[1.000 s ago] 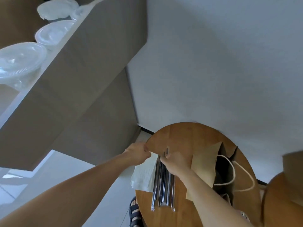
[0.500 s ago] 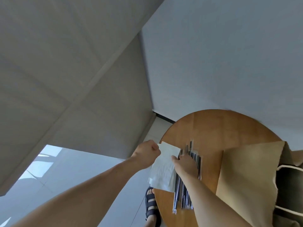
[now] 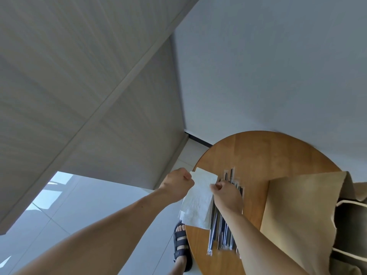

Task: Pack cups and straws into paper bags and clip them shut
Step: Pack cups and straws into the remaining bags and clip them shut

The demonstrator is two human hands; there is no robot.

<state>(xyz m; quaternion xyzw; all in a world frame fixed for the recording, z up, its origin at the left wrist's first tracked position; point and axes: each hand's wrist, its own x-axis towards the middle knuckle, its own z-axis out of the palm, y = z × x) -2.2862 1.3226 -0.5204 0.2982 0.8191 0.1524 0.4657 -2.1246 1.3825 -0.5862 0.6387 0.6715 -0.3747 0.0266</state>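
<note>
Several hazards are presented, taken here from the largest thing down. The round wooden tabletop is crowded toward its left rim, so little margin is left for anything nudged outward. The brown paper bag is set at the right with its mouth open and cord handles slack; the right forearm passes just beside its near wall, so it could be tipped by a careless sweep. No cups are seen, so whether the bag is weighted cannot be told. The stack of white napkins is laid at the left rim, partly overhanging the floor; if the top sheet is dragged sideways rather than lifted, the sheets beneath could be pulled over the edge. The wrapped straws are laid in a loose row between napkins and bag, partly under the right hand; slick in clear sleeves, they could be scattered or rolled off the near rim by a dragging wrist. The top sheet is pinched at its upper left corner by the curled fingers of the left hand and at its upper right edge by the fingertips of the right hand; such thin tissue could be torn if the hands are drawn apart.
</note>
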